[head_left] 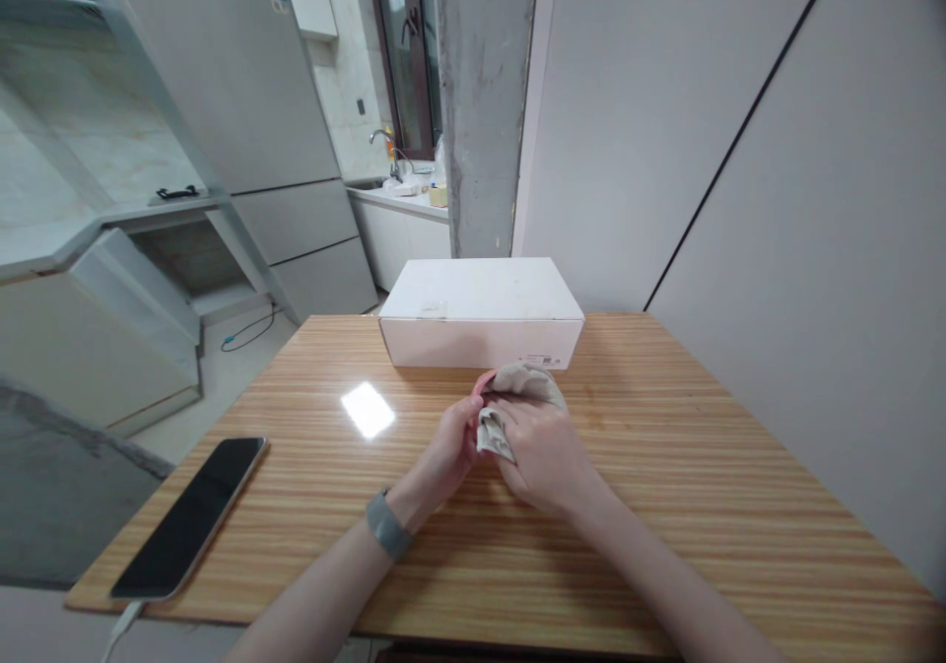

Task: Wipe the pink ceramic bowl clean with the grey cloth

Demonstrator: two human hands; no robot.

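Note:
Both my hands meet over the middle of the wooden table (665, 505), just in front of a closed white box (480, 313). My left hand (452, 444), with a grey band on its wrist, pinches the near end of a small beige cloth (519, 383). My right hand (545, 451) is closed over the same cloth, which bunches up above its knuckles. A pink edge shows at the cloth's far left side; I cannot make out what it belongs to.
A black phone (190, 515) lies face up at the table's left front corner with a white cable leaving it. A white wall runs along the right. Beyond the table stand a grey fridge (243, 121), a concrete pillar (484, 101) and a kitchen counter with a tap.

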